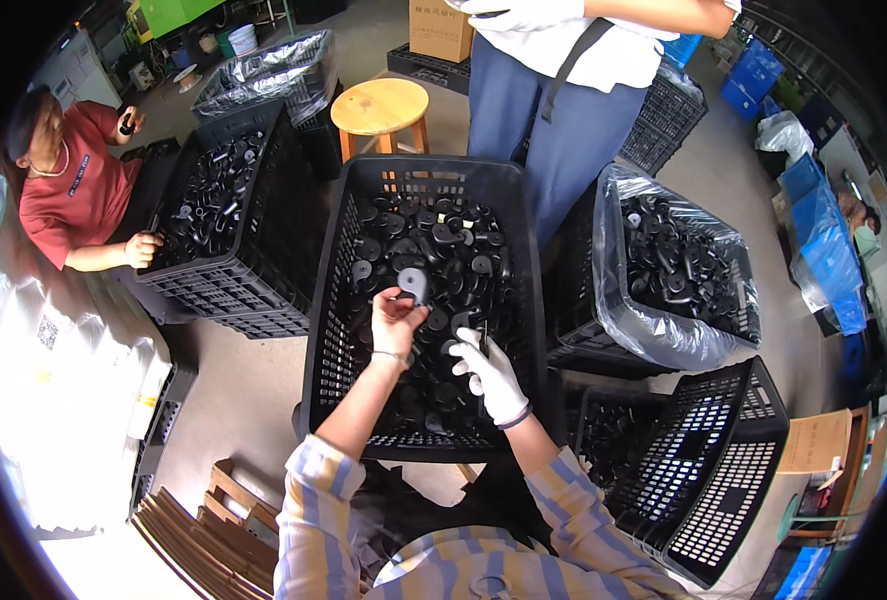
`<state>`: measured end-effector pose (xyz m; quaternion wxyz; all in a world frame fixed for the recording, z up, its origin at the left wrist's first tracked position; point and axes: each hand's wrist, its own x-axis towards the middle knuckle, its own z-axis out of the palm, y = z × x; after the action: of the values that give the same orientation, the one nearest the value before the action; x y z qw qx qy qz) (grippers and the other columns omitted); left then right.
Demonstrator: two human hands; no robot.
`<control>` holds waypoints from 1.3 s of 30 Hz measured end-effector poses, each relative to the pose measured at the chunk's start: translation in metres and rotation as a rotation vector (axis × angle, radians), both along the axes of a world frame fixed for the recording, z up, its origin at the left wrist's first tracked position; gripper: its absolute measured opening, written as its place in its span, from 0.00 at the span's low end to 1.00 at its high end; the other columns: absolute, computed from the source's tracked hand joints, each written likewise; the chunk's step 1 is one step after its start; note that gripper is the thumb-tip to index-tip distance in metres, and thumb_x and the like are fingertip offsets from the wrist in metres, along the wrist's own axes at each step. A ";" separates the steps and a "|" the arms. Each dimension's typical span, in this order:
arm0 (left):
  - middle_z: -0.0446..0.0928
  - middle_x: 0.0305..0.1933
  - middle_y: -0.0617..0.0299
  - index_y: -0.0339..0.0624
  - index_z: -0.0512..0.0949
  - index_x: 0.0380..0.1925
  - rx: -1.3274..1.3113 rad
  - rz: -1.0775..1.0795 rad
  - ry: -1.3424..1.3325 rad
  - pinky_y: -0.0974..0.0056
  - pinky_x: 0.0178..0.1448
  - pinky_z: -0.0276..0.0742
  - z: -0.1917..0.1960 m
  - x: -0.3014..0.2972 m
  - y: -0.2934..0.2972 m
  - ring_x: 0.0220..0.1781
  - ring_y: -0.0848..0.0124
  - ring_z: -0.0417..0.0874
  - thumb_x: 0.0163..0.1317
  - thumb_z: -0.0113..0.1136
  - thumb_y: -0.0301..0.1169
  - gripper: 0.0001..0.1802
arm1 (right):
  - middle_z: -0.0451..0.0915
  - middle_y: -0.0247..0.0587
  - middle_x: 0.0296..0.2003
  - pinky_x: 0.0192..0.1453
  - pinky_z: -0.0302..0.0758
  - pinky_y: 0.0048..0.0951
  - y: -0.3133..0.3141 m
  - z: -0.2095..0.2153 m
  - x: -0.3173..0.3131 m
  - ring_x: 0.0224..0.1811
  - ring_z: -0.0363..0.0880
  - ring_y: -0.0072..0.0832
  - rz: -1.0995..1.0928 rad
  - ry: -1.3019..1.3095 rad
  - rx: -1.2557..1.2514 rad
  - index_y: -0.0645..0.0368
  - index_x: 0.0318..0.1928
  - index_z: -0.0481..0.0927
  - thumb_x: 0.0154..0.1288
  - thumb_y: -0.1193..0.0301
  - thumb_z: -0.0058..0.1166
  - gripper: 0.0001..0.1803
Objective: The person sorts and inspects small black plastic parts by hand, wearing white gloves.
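Over a black crate (523, 300) of moulded parts, the bare left hand (395, 318) is pinching a small, apparently light and rigid black plastic part (412, 283) by its rim, while the gloved right hand (491, 375) is closing around a thin dark piece (483, 335).

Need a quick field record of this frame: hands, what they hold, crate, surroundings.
left hand: bare, lifts one black plastic part above the pile
right hand: white glove, pinches a thin dark tool
centre crate: black, slotted, full of black parts
left crate: same parts, a seated person in red touches it
right crate: plastic-lined, full
stool: wooden, behind the centre crate
standing person: beside the stool
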<state>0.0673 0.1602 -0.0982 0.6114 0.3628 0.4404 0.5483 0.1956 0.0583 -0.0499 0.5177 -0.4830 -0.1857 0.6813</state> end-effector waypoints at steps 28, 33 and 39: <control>0.70 0.32 0.66 0.34 0.71 0.35 0.118 -0.257 -0.485 0.74 0.40 0.69 0.100 -0.022 -0.101 0.31 0.78 0.73 0.46 0.55 0.17 0.13 | 0.72 0.28 0.21 0.25 0.61 0.12 -0.020 0.100 -0.002 0.22 0.65 0.11 0.185 -0.670 0.500 0.65 0.39 0.73 0.53 0.73 0.47 0.12; 0.69 0.34 0.66 0.34 0.71 0.35 0.122 -0.247 -0.456 0.74 0.40 0.70 0.099 -0.020 -0.098 0.31 0.78 0.73 0.46 0.54 0.16 0.13 | 0.72 0.27 0.22 0.25 0.62 0.13 -0.018 0.108 0.000 0.22 0.64 0.10 0.224 -0.661 0.443 0.64 0.40 0.73 0.54 0.72 0.50 0.13; 0.71 0.32 0.66 0.38 0.73 0.34 0.157 -0.189 -0.305 0.73 0.42 0.68 0.080 -0.027 -0.099 0.33 0.77 0.72 0.46 0.54 0.17 0.13 | 0.72 0.27 0.22 0.23 0.62 0.12 -0.017 0.103 -0.008 0.21 0.64 0.09 0.255 -0.565 0.440 0.63 0.40 0.73 0.52 0.73 0.51 0.13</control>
<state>0.0404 0.0611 -0.0186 0.6896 0.3618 0.2623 0.5699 0.1872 0.0417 0.0527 0.4484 -0.5021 -0.5216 0.5243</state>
